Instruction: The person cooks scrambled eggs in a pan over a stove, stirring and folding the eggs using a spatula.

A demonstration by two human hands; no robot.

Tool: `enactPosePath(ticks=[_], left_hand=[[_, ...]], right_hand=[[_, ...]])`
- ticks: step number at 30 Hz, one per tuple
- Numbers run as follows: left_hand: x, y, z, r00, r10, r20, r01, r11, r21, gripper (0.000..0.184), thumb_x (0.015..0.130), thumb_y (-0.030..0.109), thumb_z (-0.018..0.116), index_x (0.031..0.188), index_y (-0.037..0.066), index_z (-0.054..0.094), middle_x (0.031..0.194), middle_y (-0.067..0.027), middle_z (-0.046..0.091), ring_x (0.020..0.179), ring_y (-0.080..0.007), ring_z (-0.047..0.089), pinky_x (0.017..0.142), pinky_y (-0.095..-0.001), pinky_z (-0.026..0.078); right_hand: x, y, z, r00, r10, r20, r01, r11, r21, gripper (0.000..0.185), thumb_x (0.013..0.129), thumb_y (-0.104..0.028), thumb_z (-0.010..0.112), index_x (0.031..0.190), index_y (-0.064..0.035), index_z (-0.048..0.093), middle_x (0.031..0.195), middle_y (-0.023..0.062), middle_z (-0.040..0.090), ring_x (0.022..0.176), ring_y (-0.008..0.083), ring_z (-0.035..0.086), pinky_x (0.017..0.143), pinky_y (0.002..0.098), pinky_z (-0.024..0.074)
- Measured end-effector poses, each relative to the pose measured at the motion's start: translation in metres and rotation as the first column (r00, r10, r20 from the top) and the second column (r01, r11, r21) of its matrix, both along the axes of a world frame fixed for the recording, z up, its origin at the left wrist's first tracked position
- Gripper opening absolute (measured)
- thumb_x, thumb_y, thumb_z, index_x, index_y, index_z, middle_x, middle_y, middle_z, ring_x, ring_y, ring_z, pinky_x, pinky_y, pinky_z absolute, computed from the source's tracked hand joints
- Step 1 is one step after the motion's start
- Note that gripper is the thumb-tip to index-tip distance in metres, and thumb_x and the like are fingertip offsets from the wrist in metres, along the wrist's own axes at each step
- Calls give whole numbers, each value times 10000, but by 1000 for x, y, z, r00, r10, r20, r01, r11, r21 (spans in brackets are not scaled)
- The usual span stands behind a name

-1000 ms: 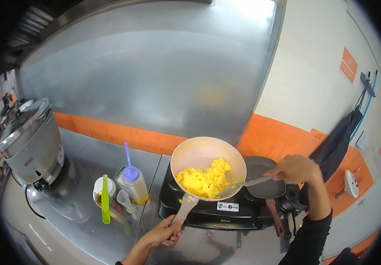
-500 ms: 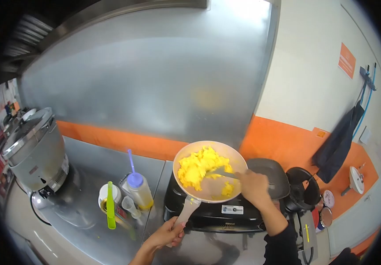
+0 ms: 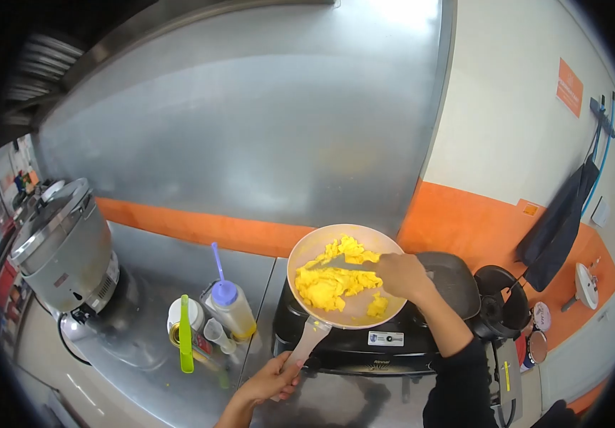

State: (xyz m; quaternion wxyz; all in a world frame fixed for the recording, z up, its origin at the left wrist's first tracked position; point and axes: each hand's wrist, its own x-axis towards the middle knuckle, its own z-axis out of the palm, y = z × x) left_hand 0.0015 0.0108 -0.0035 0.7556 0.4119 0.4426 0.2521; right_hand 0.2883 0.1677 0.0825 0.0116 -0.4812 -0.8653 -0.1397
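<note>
A light pink pan (image 3: 356, 318) rests over the left side of a black gas stove (image 3: 350, 353). My left hand (image 3: 273, 379) is wrapped around its pale handle (image 3: 309, 345). Yellow scrambled egg (image 3: 325, 287) lies in the pan in a large clump, with smaller pieces around it. Over the pan's right side, my right hand (image 3: 404, 275) is closed on a grey spatula (image 3: 337, 263), whose blade is among the egg. My right fingers hide the spatula's handle.
A dark square pan (image 3: 452, 285) sits right of the pink pan, beside a black pot (image 3: 511, 303). On the left counter are a squeeze bottle (image 3: 233, 312) with a purple lid, a green-handled utensil (image 3: 186, 335), a small clear cup (image 3: 217, 334) and a large cooker (image 3: 65, 250).
My right hand has moved left over the pan with the spatula. The egg has been pushed about and now lies in separate clumps. My left hand still holds the handle.
</note>
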Motion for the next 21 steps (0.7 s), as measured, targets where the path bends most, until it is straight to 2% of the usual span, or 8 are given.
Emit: enactPosePath(ticks=[3,9,11,14,17,19,20,21], left_hand=[[1,-1,-5,999,31,23,-31,999,-8,204,986,235,467,1126,103,400,733,-16,429,494,-60,350,409,-218,282],[1,-1,-5,997,33,74,-30,998,-53,204,990,216,459,1148,102,397,728,-14,420,499,-61,341,416,-221,294],[2,-1,-4,996,25,81,-21,999,-45,206,990,216,460,1150,103,395,729,-14,422,502,-60,341,419,-221,298],[1,-1,-5,996,19,83,-16,999,-34,209,990,214,460,1154,104,392,730,-12,425,505,-56,341,424,-219,303],[1,-1,-2,997,15,73,-12,999,-38,221,992,208,456,1177,110,386,738,-13,423,512,-59,333,437,-221,308],[-4,0,-7,998,11,57,-8,999,-50,233,993,204,452,1198,117,382,745,-16,420,520,-64,326,450,-224,311],[-11,4,-17,972,9,233,22,991,-131,259,994,213,453,1222,109,389,790,-44,466,554,-96,410,484,-244,377],[-15,6,-21,914,25,405,63,977,-202,286,994,223,455,1245,101,396,836,-71,513,587,-128,494,518,-265,443]], right_hand=[[11,-50,25,995,-72,74,76,996,-51,343,820,-97,517,1106,-216,665,860,67,657,745,235,666,595,376,514],[55,-104,56,976,-202,85,199,979,43,379,790,-115,598,1134,-265,657,773,28,623,642,241,632,563,380,492],[61,-112,63,969,-247,-24,248,965,82,396,771,-118,626,1132,-280,661,762,23,618,631,234,626,556,379,487],[52,-124,78,948,-317,-27,317,948,33,405,769,-118,630,1135,-290,658,772,23,623,650,235,633,561,380,489],[40,-123,67,982,-187,21,188,981,-40,390,774,-124,628,1134,-271,658,756,37,621,667,238,640,567,385,492],[36,-111,47,975,-212,65,214,976,-26,398,765,-118,613,1140,-248,649,782,52,632,674,253,648,574,392,501],[35,-107,41,966,-235,106,237,971,-7,408,756,-112,598,1146,-224,640,808,67,644,680,268,657,582,398,510],[41,-106,43,967,-253,41,251,967,41,382,776,-116,626,1142,-222,652,725,69,615,668,267,637,573,396,492]])
